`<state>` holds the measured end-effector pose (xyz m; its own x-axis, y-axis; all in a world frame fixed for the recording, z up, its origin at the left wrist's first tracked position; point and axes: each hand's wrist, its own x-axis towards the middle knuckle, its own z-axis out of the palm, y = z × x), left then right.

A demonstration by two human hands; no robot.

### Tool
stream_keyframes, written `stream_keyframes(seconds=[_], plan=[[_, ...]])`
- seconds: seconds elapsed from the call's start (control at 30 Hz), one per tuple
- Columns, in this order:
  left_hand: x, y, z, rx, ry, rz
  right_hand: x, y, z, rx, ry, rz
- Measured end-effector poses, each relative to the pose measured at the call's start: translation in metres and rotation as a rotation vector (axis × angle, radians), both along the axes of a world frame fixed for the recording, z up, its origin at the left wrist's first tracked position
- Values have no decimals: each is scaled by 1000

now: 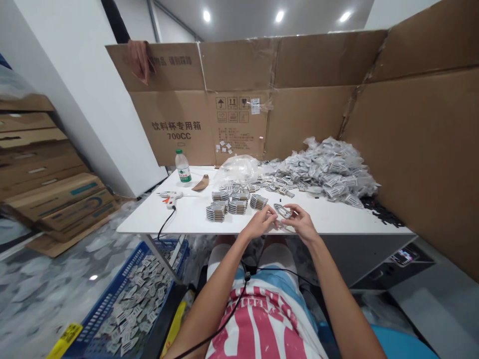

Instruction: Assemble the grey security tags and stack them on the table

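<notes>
My right hand (302, 224) grips a small flat grey part (282, 211) with an open, looped outline, between thumb and fingers just above the table's front edge. Close at its left side, my left hand (261, 222) has its fingertips pinched together; whatever they hold is too small to make out. Left of my hands stand neat stacks of similar grey parts (216, 212). Behind them, more such parts (279, 183) lie loose on the white table (194, 219).
A large heap of bagged parts (333, 167) fills the back right, beside small black pieces (385, 213). At left are a glue gun (171, 198) with a cord and a bottle (183, 167). Cardboard walls (310, 114) enclose the table. A blue basket (108, 294) of parts stands below.
</notes>
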<state>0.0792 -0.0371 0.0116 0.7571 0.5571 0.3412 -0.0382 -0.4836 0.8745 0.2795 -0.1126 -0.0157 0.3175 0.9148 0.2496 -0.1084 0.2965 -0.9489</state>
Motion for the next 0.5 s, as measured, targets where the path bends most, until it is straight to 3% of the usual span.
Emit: stream_keyframes(seconds=[0.33, 0.5], plan=[[-1, 2, -5, 62, 95, 92, -7, -5, 3, -18, -213, 196], [-1, 3, -5, 127, 84, 161, -12, -7, 7, -11, -239, 217]])
